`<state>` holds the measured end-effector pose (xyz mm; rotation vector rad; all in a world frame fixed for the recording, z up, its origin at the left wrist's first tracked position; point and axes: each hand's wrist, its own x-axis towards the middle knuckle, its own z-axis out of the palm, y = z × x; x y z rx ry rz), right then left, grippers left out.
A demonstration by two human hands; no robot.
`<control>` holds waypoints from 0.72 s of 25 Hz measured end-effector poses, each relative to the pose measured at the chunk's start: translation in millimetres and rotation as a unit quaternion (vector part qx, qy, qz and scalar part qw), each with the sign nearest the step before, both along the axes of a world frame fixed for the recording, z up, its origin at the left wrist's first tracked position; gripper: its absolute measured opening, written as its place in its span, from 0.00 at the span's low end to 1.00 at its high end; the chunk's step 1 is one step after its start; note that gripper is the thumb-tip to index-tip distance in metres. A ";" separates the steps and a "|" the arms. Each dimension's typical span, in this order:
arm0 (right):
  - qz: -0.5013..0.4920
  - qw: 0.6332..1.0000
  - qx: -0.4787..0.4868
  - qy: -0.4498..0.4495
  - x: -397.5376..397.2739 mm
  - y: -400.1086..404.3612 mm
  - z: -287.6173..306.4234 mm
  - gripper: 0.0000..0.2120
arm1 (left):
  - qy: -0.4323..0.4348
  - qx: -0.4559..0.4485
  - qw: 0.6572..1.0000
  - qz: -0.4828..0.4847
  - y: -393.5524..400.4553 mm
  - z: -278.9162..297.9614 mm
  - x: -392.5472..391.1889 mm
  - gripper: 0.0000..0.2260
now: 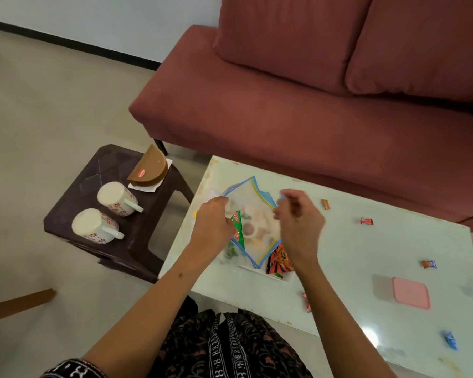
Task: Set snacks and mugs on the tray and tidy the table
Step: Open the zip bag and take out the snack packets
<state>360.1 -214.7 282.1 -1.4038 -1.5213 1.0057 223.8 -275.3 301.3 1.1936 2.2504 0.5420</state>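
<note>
Both hands hold a clear plastic bag with a blue edge (253, 214) over the near left part of the pale table (366, 255). My left hand (215, 222) pinches its left rim and my right hand (298, 219) pinches its right rim. Under the bag lie a white tray (260, 270), a green snack packet (236, 227) and an orange snack packet (279, 259). Two white floral mugs (118, 199) (94, 226) lie on their sides on a dark stool (93, 170) to the left. Several wrapped candies (366, 221) are scattered on the table.
A pink square lid (411, 293) lies at the table's right. A brown half-round holder (149, 169) sits on a napkin on the stool. A red sofa (311, 105) stands behind the table. A wooden bar (17, 302) shows at lower left.
</note>
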 end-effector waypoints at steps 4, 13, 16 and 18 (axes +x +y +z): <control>0.241 0.865 -0.186 -0.398 -38.6 1.1 -47.0 0.12 | 0.006 0.007 1.000 -0.004 -6.0 5.2 4.1 0.22; 0.243 0.842 -0.262 -0.404 -49.5 3.3 -76.4 0.13 | -0.024 0.043 0.999 -0.021 -19.1 7.0 -3.1 0.23; 0.232 0.867 -0.229 -0.378 -57.4 0.9 -58.0 0.12 | 0.008 0.010 0.999 -0.032 -17.1 5.4 -6.9 0.23; 0.212 0.896 -0.163 -0.354 -56.0 0.8 -28.2 0.13 | 0.031 -0.009 0.999 -0.044 -13.8 5.4 -8.7 0.20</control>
